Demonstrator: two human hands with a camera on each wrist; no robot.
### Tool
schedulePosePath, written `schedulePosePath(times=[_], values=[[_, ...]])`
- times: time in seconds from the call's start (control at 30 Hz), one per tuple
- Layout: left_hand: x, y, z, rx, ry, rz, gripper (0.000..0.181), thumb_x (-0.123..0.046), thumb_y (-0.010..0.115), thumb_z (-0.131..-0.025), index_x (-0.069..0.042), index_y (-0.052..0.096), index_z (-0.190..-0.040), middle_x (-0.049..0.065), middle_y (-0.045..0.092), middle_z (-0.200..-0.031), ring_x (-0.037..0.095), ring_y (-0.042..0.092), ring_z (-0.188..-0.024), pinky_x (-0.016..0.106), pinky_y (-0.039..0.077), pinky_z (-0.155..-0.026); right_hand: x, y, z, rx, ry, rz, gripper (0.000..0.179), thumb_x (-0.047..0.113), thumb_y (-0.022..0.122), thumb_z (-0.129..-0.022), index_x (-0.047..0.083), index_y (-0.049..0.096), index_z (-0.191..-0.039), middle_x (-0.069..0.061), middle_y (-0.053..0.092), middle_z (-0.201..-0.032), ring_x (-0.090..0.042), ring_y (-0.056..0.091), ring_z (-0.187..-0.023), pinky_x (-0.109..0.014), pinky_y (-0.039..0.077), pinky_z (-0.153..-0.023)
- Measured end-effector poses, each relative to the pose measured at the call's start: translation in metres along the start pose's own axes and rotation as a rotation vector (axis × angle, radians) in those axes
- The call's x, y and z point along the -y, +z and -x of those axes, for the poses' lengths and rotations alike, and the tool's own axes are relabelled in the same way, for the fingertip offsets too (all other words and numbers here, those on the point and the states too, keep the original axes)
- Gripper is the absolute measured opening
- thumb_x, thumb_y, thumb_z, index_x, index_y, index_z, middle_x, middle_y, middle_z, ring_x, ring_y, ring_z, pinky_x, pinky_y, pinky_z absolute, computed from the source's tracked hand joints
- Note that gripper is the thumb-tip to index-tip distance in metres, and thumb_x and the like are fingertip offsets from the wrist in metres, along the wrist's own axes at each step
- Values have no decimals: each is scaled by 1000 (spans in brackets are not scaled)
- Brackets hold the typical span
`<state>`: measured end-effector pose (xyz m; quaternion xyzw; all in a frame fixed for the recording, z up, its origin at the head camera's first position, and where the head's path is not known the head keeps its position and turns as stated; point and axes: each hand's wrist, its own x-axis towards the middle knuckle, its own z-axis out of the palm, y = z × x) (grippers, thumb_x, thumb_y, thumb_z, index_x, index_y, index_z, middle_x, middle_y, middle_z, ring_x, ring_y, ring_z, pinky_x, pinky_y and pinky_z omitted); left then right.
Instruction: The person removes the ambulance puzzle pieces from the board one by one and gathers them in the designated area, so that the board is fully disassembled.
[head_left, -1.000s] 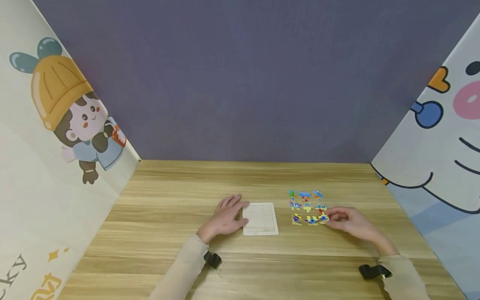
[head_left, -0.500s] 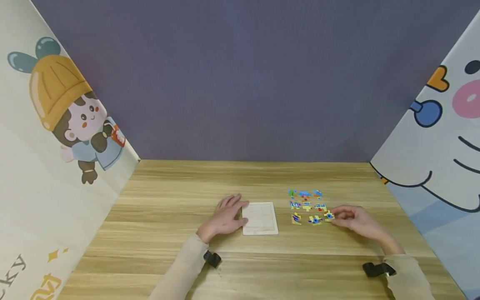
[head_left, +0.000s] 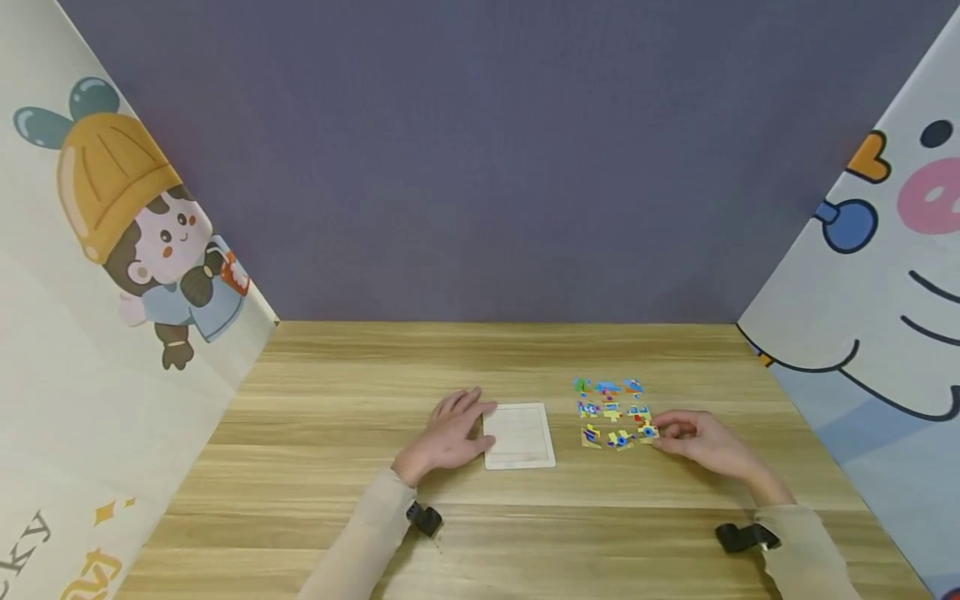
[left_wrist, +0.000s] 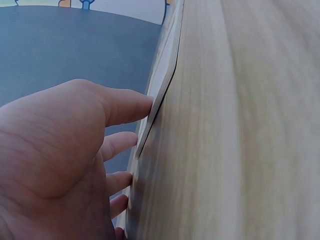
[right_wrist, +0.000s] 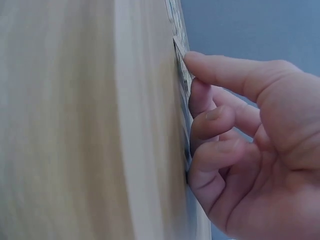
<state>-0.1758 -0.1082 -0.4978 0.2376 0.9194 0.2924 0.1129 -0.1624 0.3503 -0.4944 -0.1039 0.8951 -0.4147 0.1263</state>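
My left hand (head_left: 447,435) lies at the left edge of a flat, pale puzzle board (head_left: 519,437) with a raised rim. Its thumb and index finger touch that edge, and the other fingers stretch out over the table, as the left wrist view also shows. At the lower right corner of a group of colourful jigsaw pieces (head_left: 611,410), my right hand (head_left: 701,443) pinches a yellow and blue jigsaw piece (head_left: 648,432) between thumb and index finger. In the right wrist view the piece (right_wrist: 179,49) appears edge-on and slightly tilted, with the remaining fingers curled below.
The pieces sit in three rough rows on the wood-grain table (head_left: 495,542), to the right of the board. A dark grey panel (head_left: 480,167) stands behind the table. Printed cartoon walls (head_left: 840,308) flank both sides.
My right hand first drew the jigsaw piece to the right, away from its neighbours, then brought it back left beside them. The left hand and the board have stayed in place.
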Motion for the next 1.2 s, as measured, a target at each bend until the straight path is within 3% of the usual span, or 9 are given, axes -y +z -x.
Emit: schedulePosePath(times=[0.43, 0.73, 1.0, 1.2], values=[[3, 1, 1, -13, 15, 9, 61, -33, 60, -105, -11, 47, -160, 24, 23, -175, 47, 15, -163, 68, 6, -132, 0, -2, 0, 26, 42, -4, 45, 22, 76, -98, -4, 67, -134, -9, 69, -101, -8, 59, -85, -22, 52, -71], [3, 1, -1, -8, 1, 5, 60, -36, 60, -106, -15, 47, -161, 21, 22, -176, 44, 15, -164, 66, 7, -133, -4, 0, -1, 18, 63, 4, 46, 24, 77, -98, -3, 67, -134, -8, 68, -101, -10, 57, -85, -24, 50, -70], [3, 3, -1, -8, -2, 0, 59, -37, 59, -106, -18, 47, -161, 20, 23, -177, 44, 16, -164, 65, 8, -133, -2, 1, -2, 12, 57, 0, 43, 24, 75, -100, -2, 68, -134, -8, 70, -102, -9, 58, -82, -24, 49, -67], [6, 3, -3, -14, -4, 32, 59, -38, 58, -107, -16, 47, -161, 19, 24, -176, 44, 16, -164, 65, 7, -133, 11, 1, -12, -26, 5, -17, 40, 24, 72, -102, -1, 68, -133, -11, 71, -104, -12, 59, -77, -26, 51, -60]])
